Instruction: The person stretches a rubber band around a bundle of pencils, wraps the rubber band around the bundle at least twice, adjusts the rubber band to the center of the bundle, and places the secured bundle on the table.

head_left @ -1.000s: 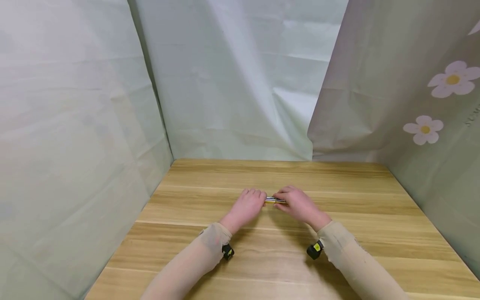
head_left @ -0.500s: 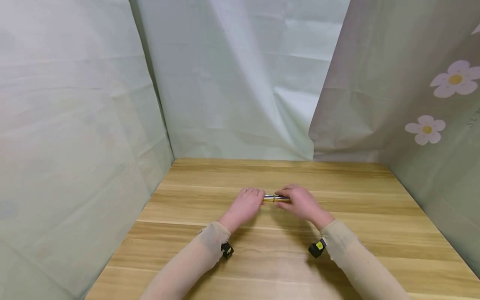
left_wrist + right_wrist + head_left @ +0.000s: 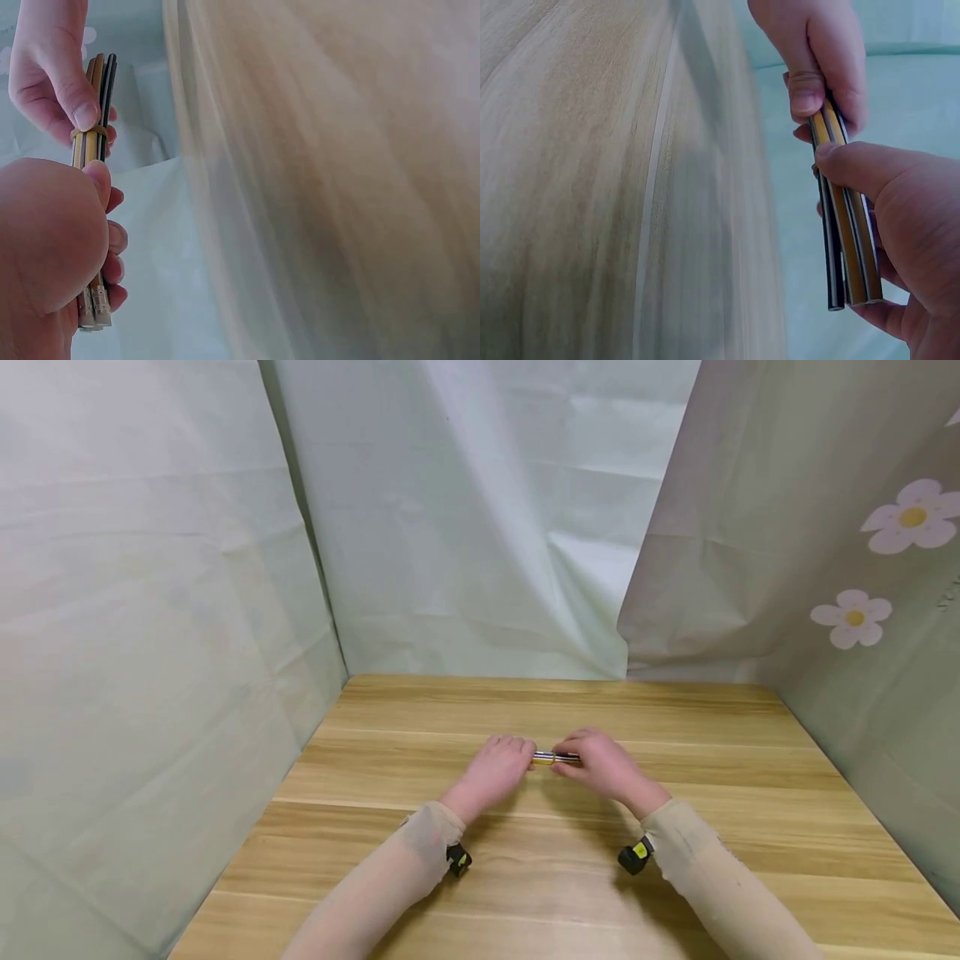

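A bundle of slim yellow-and-black pencils (image 3: 544,758) is held level between both hands above the table, showing as a short striped length in the head view. My left hand (image 3: 495,772) grips one end, its fingers curled round the bundle; the ends poke out below that palm in the left wrist view. With thumb and fingers, my right hand (image 3: 603,766) pinches the other part, beside a thin tan rubber band (image 3: 101,130) that circles the pencils. Flat pencil ends stick out past the right fingers in the right wrist view. The palms hide much of the bundle.
The wood-grain table (image 3: 540,893) lies beneath both arms. Pale cloth sheets (image 3: 480,527) hang at the back and sides, and the right one carries printed white flowers (image 3: 853,618). A small black camera (image 3: 635,856) is strapped at the right wrist.
The right hand has shifted slightly to the right along the bundle. The left hand drew a little left, then came back right. Both keep hold of the pencils.
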Available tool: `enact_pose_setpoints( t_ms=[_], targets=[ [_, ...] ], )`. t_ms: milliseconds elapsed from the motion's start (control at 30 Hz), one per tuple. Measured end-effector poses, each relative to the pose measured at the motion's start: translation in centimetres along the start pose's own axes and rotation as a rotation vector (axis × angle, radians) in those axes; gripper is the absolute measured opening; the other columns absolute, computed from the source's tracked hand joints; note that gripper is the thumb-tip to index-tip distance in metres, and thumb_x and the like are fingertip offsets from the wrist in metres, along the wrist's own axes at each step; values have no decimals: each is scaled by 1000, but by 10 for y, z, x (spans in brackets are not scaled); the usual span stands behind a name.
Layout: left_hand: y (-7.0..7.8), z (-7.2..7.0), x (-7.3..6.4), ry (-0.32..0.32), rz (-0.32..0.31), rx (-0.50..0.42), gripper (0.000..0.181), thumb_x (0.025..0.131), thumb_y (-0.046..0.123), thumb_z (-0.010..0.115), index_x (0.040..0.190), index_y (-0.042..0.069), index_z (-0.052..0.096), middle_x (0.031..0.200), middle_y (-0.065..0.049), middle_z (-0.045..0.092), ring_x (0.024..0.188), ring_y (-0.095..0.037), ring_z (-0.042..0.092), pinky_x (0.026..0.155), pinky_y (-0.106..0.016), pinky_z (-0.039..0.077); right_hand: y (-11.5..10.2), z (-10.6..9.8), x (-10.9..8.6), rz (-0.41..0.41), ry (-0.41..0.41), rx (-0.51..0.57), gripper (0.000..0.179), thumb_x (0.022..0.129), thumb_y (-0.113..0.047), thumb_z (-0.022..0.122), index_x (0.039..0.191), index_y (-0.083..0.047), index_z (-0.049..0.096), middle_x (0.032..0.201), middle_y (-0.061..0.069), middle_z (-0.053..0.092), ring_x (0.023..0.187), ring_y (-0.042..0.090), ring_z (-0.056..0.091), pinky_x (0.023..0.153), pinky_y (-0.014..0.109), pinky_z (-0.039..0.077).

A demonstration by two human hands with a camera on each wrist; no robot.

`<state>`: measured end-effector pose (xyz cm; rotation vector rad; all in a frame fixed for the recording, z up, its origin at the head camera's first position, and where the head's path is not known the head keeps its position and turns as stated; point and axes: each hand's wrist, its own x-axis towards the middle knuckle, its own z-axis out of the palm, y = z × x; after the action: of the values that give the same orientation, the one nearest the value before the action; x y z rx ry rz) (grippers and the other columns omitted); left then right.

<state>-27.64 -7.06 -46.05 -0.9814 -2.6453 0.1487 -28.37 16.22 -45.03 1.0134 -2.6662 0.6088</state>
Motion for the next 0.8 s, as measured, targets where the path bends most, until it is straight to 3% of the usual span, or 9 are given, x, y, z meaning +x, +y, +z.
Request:
enact_pose_setpoints(
  t_ms=[267,800],
  targets=[
    [2,-1,0,16,16,50,17,110,28,63,111,12,61,104,-3,70,97,-20,67,84,-34,51,1,-1,1,-78,21,-22,21,94,-21,86,109,-7,83,102,3,76,91,20,70,79,38,58],
    [-4,-3,1,36,31,114,18,111,29,61,111,12,63,100,-1,69,90,-16,63,78,-31,48,-6,-3,7,-77,26,-22,20,95,-20,85,111,-7,82,103,5,77,94,22,71,83,42,58]
  ],
)
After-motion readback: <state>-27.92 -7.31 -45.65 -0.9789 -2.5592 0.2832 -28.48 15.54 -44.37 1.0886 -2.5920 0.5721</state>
